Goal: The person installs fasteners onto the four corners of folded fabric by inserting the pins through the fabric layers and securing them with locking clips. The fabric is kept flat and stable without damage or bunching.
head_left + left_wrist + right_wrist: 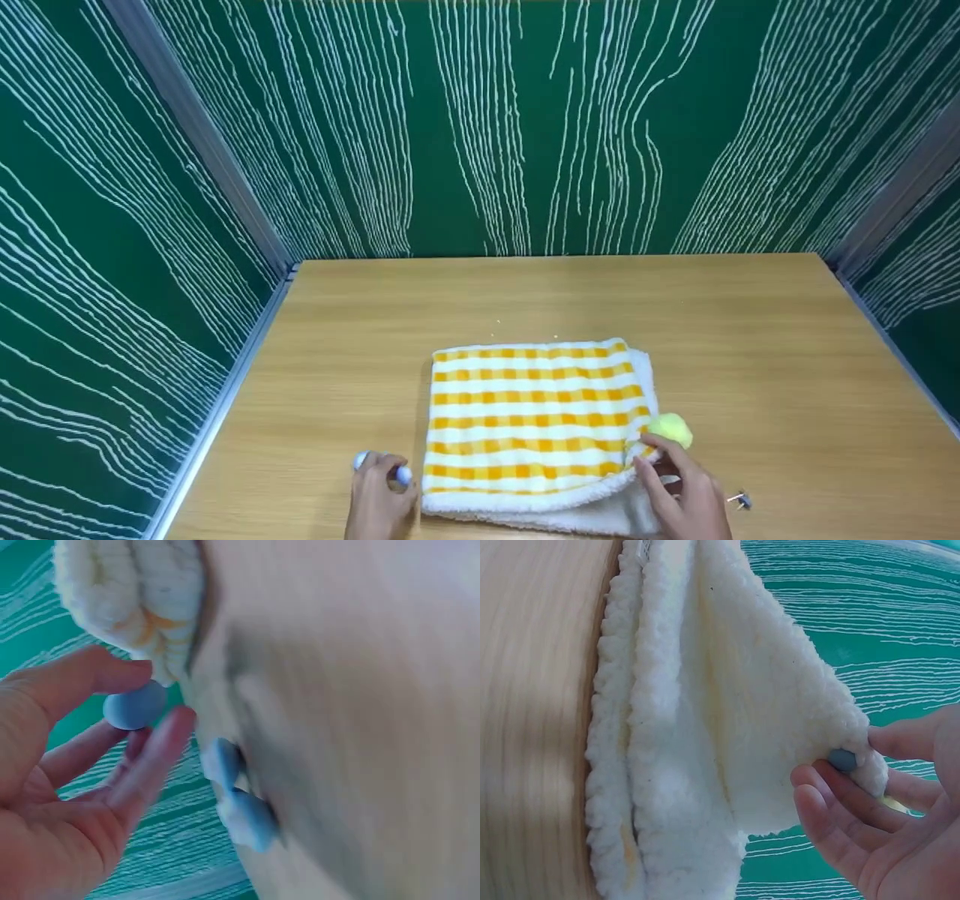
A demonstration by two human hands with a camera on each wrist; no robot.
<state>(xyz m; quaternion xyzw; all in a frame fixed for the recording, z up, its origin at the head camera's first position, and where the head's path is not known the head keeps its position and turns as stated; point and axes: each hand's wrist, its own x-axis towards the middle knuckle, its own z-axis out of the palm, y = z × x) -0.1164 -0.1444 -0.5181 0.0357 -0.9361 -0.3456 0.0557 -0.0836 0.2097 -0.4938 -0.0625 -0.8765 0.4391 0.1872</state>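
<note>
A folded blanket [532, 420], yellow-and-white checked with a white fleecy underside, lies on the table. Its near right corner is lifted, and my right hand [694, 495] pinches it between thumb and fingers. A fluffy yellow-green pompom [670, 430] sits at that corner. On the fleecy side, a small blue-grey round piece [843, 760] shows beside the fingertips. Left of the blanket, my left hand [379, 499] holds a smooth light blue round piece [135, 706] between thumb and fingers. Two more light blue pieces [251, 819] lie beside that hand on the table.
A small dark piece with a pin-like stem [742, 500] lies on the wooden table [810, 390], right of my right hand. Tiny white specks are scattered beyond the blanket. Green panels [540, 135] with white lines enclose the back and sides.
</note>
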